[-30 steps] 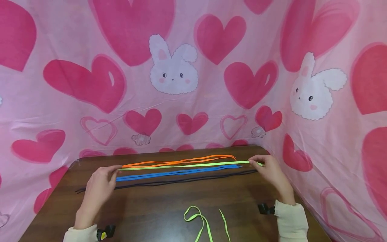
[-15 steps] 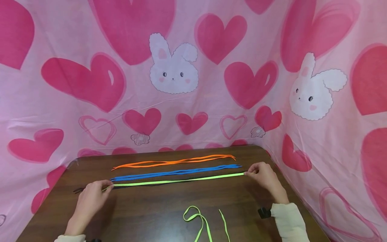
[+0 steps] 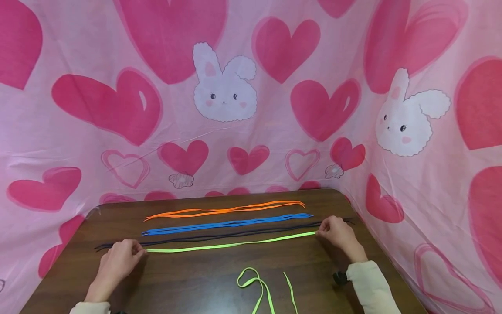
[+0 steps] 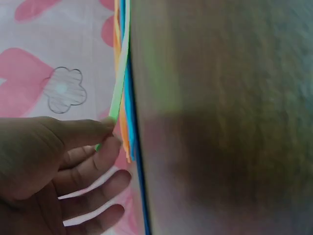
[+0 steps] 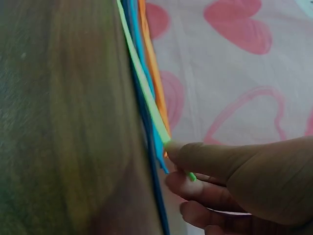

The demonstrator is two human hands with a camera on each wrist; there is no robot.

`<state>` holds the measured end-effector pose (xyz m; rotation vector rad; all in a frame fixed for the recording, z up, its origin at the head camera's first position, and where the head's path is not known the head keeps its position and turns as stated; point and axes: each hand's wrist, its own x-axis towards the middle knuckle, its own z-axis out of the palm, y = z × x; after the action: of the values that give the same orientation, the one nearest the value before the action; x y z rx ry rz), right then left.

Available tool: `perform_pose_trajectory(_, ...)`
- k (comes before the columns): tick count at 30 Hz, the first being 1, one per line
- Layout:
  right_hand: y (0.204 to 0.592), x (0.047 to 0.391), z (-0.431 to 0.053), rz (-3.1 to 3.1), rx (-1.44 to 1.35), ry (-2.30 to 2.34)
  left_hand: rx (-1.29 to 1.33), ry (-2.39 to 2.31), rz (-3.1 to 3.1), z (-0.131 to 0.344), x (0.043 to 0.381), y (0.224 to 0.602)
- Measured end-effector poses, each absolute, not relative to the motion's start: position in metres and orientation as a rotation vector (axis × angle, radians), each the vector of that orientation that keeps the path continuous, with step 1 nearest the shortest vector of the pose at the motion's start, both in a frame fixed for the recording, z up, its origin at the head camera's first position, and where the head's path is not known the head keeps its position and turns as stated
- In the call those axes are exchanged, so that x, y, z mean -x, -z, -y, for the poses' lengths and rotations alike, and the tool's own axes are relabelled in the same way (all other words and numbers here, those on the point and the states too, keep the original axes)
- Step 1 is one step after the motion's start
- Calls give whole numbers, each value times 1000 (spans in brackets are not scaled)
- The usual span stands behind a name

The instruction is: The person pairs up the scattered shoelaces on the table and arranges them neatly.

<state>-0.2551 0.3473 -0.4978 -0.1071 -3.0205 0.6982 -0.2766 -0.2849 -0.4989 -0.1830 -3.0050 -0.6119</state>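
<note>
A flat neon-green shoelace (image 3: 219, 246) stretches nearly straight between both hands, on the near side of a dark shoelace pair. My left hand (image 3: 117, 266) pinches its left end between thumb and forefinger; in the left wrist view the other fingers (image 4: 105, 196) are spread loosely. The right end is pinched by my right hand (image 3: 340, 237), and a short green tip pokes past the thumb in the right wrist view. Beyond lie the dark laces (image 3: 204, 238), a blue pair (image 3: 227, 224) and an orange pair (image 3: 223, 211), roughly parallel.
Another neon-green lace lies on the near part of the brown table (image 3: 188, 279): a looped piece (image 3: 260, 283) and a separate-looking strand (image 3: 290, 290), both running out of the frame's bottom. A pink heart-and-rabbit cloth (image 3: 274, 109) hangs behind and at the sides.
Both hands have brought the green shoelace toward the near side, from beside the orange laces, over the blue and dark ones, to in front of the dark pair. The other laces stay put.
</note>
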Motion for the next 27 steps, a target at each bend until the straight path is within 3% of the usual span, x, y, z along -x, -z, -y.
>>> perform_pose_trajectory(27,515,265,-347,3055,47,-642,184,616,3050,298,290,515)
